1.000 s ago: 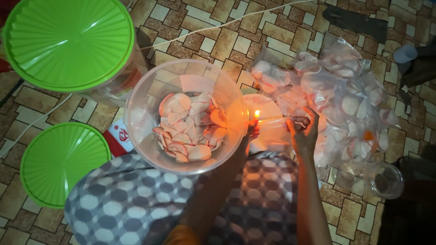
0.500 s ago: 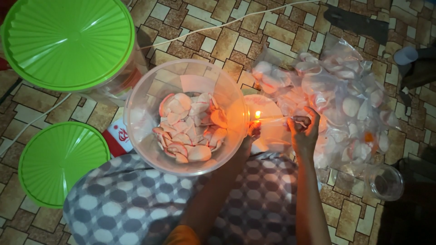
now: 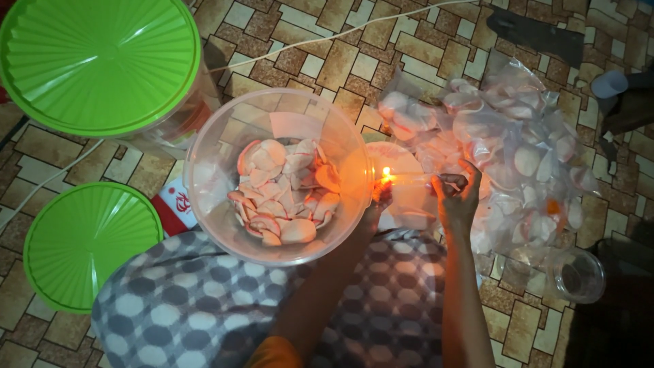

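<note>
A small flame (image 3: 386, 173) burns just right of a clear plastic bowl (image 3: 225, 225) that holds pink-rimmed white crackers (image 3: 286, 194). My left hand (image 3: 379, 197) is partly hidden behind the bowl's rim and pinches one end of a small clear plastic bag (image 3: 413, 178) at the flame. My right hand (image 3: 455, 194) pinches the bag's other end, so the top edge stretches between both hands. Under the bag lies a pale round plate (image 3: 403, 155).
A heap of filled clear cracker bags (image 3: 518, 146) lies to the right, with an empty glass jar (image 3: 579, 276) below it. A tub with a green lid (image 3: 99, 61) stands top left. A second green lid (image 3: 92, 242), a red packet (image 3: 174, 203) and a white cord (image 3: 327, 37) lie on the tiled floor.
Both hands stay at the flame with the bag. Only the view has shifted slightly.
</note>
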